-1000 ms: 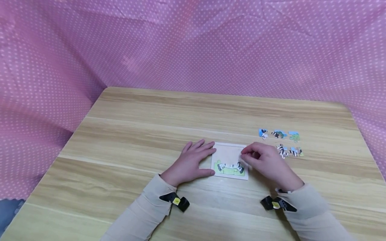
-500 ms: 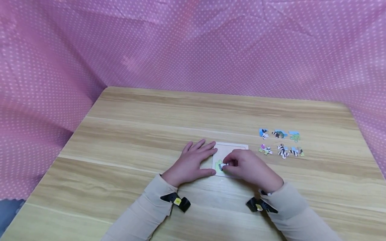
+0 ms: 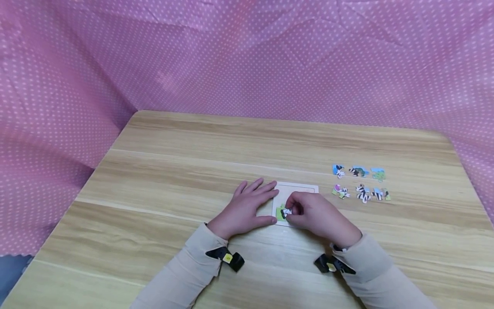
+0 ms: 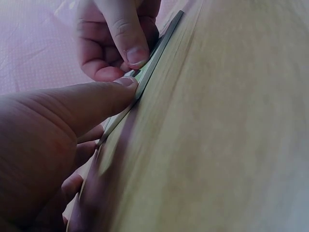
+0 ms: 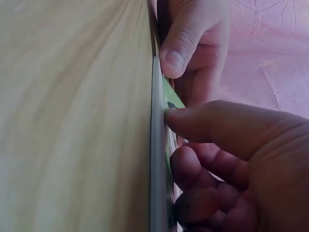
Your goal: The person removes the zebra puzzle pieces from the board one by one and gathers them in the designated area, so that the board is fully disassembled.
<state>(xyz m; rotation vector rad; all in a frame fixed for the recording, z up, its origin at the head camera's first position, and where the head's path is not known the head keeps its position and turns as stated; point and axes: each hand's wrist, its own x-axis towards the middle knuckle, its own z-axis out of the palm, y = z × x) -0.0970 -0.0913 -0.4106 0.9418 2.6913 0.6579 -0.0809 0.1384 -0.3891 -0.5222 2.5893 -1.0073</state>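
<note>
A small white jigsaw tray lies flat on the table. My left hand rests at its left side with fingers spread, the fingertips and thumb touching its edge. My right hand is over the lower part of the tray, pinching a green puzzle piece with a dark mark, between thumb and fingers. That piece looks tilted up from the tray in the right wrist view. In the left wrist view, the right thumb is close to the left thumb. The right hand hides the lower right of the tray.
To the right of the tray lie several loose puzzle pieces in two rows, among them a blue one, a green one and a zebra-striped one. Pink dotted cloth hangs behind the wooden table.
My right hand has moved left from the tray's right edge to its lower left pieces and now pinches one, which has shifted slightly. The left hand has stayed almost still.
</note>
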